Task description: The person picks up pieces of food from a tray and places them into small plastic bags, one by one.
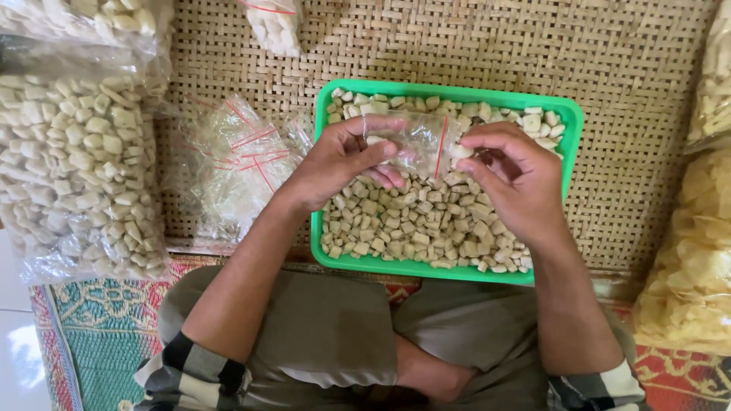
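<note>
A green plastic tray full of small pale cracker pieces lies on a woven mat in front of me. My left hand holds a small clear plastic bag with a red strip above the tray. My right hand pinches one pale cracker piece at the bag's mouth.
A pile of empty clear bags with red strips lies left of the tray. Large filled bags of the same pieces sit at the far left and top. Bags of yellowish chips stand at the right. My crossed legs are below.
</note>
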